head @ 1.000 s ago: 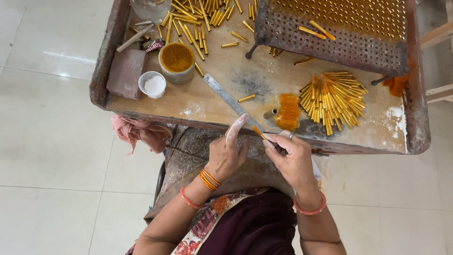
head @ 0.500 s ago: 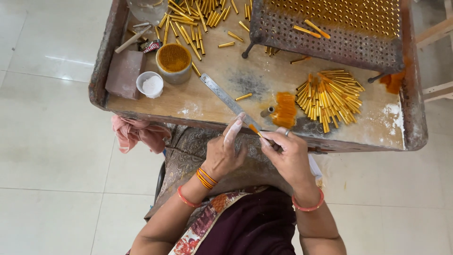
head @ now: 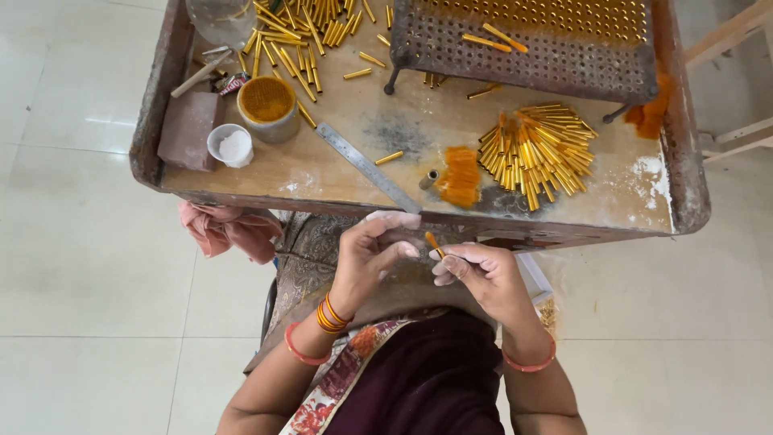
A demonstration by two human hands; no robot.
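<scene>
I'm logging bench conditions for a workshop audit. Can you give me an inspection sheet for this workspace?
Surface: worn wooden tray table with raised rim, stained, white and orange powder patches.
Job's things: small orange-tipped stick pinched in the right hand; bundle of gold tubes; perforated metal rack holding more tubes.
Clutter: loose gold tubes, metal ruler, cup of orange powder, white cup, brown block, orange fibre tuft, pink cloth hanging below the edge.
Hands: left hand fingers curled, close beside the stick; right hand gripping it.
Cables: nothing seen.
Surroundings: pale tiled floor; wooden frame at right.
</scene>
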